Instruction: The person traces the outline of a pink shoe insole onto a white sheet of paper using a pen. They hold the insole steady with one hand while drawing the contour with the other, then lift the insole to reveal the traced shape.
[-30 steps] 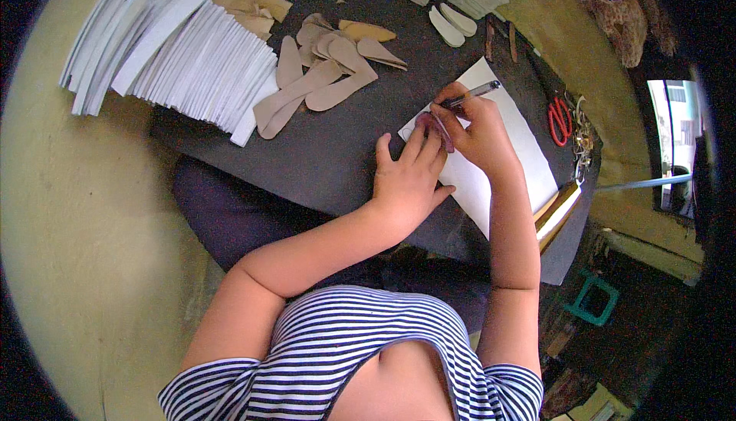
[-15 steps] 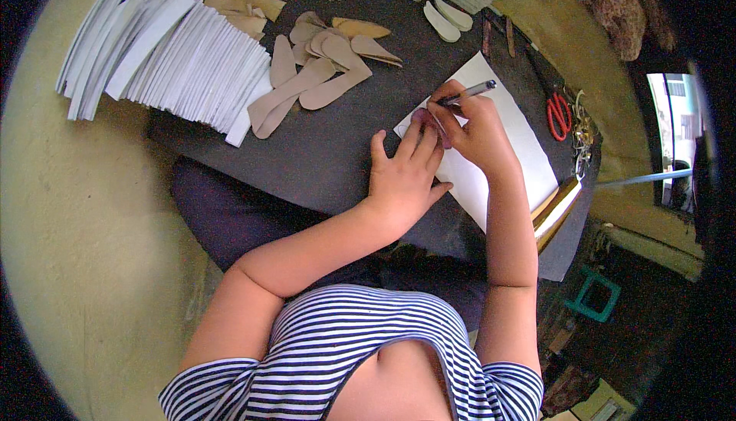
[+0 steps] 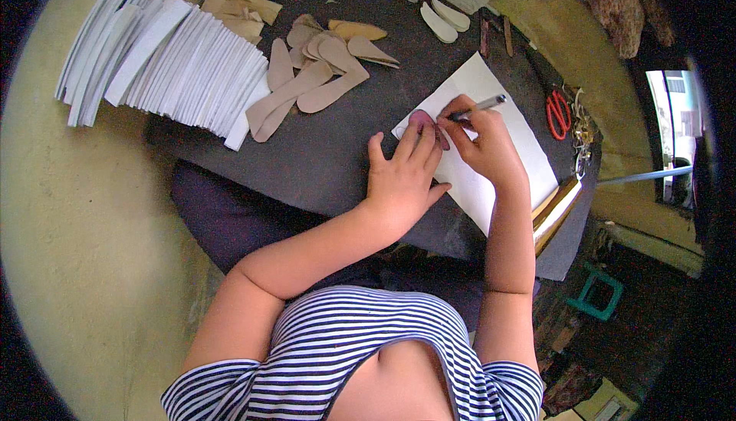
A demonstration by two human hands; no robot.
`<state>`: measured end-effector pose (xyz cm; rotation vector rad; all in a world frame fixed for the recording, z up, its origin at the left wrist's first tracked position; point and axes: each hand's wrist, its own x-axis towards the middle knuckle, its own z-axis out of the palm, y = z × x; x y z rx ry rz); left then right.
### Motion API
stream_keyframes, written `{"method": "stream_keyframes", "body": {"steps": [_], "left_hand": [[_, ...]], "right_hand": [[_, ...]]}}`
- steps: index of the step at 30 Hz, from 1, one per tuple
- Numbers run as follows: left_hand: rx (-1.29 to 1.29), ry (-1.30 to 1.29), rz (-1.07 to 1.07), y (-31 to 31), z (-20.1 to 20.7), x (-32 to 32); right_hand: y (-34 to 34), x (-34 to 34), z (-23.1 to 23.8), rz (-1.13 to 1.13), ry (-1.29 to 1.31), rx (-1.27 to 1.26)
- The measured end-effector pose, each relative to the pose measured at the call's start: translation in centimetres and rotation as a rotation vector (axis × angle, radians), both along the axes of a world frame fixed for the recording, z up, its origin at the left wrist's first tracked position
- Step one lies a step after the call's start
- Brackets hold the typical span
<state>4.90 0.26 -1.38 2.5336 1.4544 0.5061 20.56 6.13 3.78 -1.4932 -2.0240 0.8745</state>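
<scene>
A: What does the right hand [image 3: 483, 149] hold, and why so?

B: It is closed around a pen [image 3: 477, 104] in a writing grip, fingers pinched low on the barrel, the tip at the edge of a small pinkish template [image 3: 423, 123]. The low grip seems suited to following an outline closely.

A: And the left hand [image 3: 402, 179]?

B: It lies palm down, fingers spread and extended, their tips pressing on the template. It grips nothing; the flat, open pose appears meant to pin the template against the white sheet [image 3: 502, 145] beneath both hands.

A: How are the arms set?

B: Both forearms rise from the lower edge and converge; the right wrist is bent inward over the sheet, the left wrist nearly straight.

A: What lies farther out?

B: The sheet rests on a dark desk [image 3: 322, 160]. Beyond the left hand's fingertips lie loose tan insole shapes [image 3: 310, 87]; farther to its left, a fanned row of white strips [image 3: 161, 57]. To the right of the right hand, past the sheet's edge, lie red-handled scissors [image 3: 558, 112].
</scene>
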Motion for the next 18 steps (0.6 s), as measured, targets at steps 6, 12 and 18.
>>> {"method": "stream_keyframes", "body": {"steps": [6, 12, 18], "left_hand": [[0.012, 0.007, 0.003, 0.1, 0.1, -0.1], [0.029, -0.031, -0.001, 0.2, -0.5, 0.1], [0.025, -0.022, -0.004, 0.1, -0.3, 0.0]], "right_hand": [[0.4, -0.2, -0.3, 0.035, 0.011, 0.06], [-0.1, -0.1, 0.1, -0.001, -0.042, 0.024], [-0.4, 0.5, -0.4, 0.001, 0.009, 0.043]]}}
